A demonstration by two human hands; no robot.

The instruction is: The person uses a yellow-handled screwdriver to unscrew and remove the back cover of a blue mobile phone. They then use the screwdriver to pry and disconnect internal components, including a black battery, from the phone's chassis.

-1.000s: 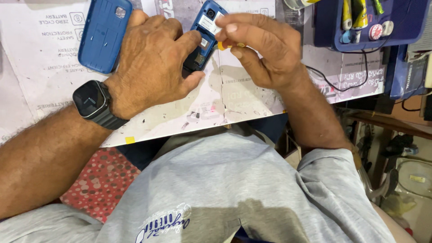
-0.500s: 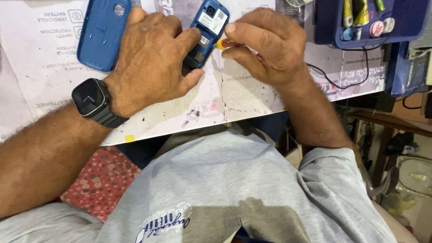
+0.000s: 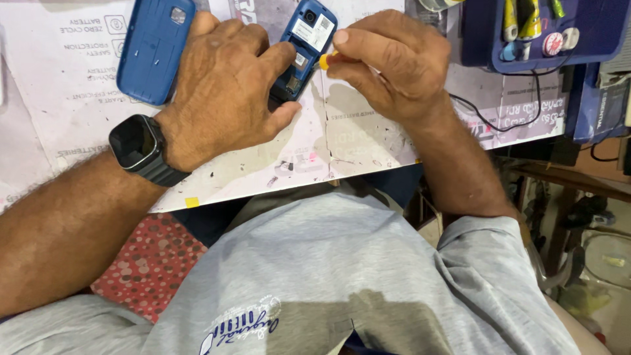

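My left hand [image 3: 227, 89] grips a small blue phone [image 3: 305, 39] with its back cover off, pinning it against the white work surface [image 3: 368, 138]. White labels and bare internals show on the phone's back. My right hand [image 3: 388, 62] pinches a small tool with a yellow-orange handle [image 3: 325, 60], its end against the phone's right side; the tool's tip is hidden. A detached blue back cover [image 3: 154, 49] lies just left of my left hand. A black smartwatch [image 3: 135, 144] sits on my left wrist.
A blue tray [image 3: 591, 39] with tools and small bottles stands at the back right, with a thin black cable [image 3: 506, 121] in front of it. The table's front edge runs above my lap. A red dotted cushion [image 3: 151, 263] lies below; clutter sits lower right.
Both hands stay on the phone. My right hand has shifted slightly on the yellow-handled tool, and the phone has tilted a little.
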